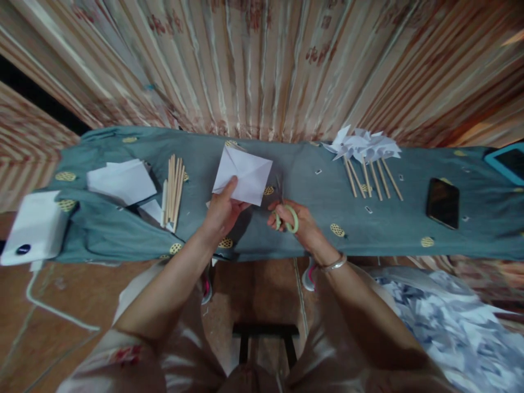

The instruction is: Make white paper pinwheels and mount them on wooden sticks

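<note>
A square of white paper (pixel 249 172) with crease lines is pinched in my left hand (pixel 224 210), thumb on top near its lower edge. My right hand (pixel 292 218) is closed on scissors (pixel 292 219) with light green handles, their blades pointing up and away, just right of the paper. Left of the paper, a bundle of wooden sticks (pixel 175 191) lies on the cloth. Farther left rests a stack of white paper (pixel 123 183). Several white paper pinwheels (pixel 364 146) on sticks lie at the back right.
The narrow table has a green cloth (pixel 254 240) with yellow pineapple prints. A black phone (pixel 442 203) and a blue-edged device (pixel 507 164) are at the right. A white box (pixel 35 226) with a cable sits at the left end. White paper pieces (pixel 462 327) fill a bag at lower right.
</note>
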The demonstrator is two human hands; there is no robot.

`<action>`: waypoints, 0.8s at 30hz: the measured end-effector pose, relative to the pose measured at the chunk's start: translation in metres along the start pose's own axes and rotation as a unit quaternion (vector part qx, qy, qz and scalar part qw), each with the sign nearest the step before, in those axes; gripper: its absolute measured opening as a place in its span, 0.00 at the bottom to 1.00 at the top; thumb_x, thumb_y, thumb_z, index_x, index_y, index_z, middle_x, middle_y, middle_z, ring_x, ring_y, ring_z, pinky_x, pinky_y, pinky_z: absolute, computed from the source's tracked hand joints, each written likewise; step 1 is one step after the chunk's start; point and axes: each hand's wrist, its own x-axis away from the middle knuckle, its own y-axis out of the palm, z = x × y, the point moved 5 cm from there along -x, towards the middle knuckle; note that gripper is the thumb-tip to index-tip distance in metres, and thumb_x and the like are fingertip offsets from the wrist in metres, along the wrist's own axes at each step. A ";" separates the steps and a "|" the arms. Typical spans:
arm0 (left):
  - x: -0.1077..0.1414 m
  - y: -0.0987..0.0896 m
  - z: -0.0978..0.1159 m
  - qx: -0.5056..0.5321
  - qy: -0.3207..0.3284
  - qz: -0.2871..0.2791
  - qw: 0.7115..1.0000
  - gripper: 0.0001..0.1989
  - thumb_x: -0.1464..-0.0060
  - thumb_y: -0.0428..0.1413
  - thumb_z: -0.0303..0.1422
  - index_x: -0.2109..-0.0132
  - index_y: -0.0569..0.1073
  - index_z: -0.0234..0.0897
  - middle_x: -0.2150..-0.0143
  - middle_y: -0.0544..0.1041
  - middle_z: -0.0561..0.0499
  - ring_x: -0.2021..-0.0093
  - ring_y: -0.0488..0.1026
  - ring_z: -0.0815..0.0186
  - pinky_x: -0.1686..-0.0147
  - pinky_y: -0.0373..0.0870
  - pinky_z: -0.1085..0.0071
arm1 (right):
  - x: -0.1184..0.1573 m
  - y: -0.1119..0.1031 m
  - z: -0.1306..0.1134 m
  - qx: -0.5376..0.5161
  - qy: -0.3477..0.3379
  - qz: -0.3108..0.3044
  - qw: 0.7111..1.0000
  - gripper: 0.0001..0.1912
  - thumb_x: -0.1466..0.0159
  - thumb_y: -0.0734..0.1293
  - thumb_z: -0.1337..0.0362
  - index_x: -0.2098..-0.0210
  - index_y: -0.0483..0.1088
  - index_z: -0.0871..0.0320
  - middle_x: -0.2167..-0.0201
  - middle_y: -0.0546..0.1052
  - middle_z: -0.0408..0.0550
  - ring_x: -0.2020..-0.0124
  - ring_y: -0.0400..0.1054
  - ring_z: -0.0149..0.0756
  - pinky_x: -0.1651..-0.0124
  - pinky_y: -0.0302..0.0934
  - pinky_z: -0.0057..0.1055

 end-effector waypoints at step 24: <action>0.002 -0.003 -0.001 -0.040 0.002 0.020 0.999 0.19 0.41 0.57 0.39 0.45 0.73 0.39 0.53 0.83 0.49 0.51 0.78 0.58 0.60 0.78 0.67 | 0.011 0.024 0.018 0.062 0.034 -0.124 0.990 0.23 0.48 0.74 0.43 0.70 0.73 0.57 0.79 0.75 0.40 0.79 0.67 0.26 0.76 0.60 0.22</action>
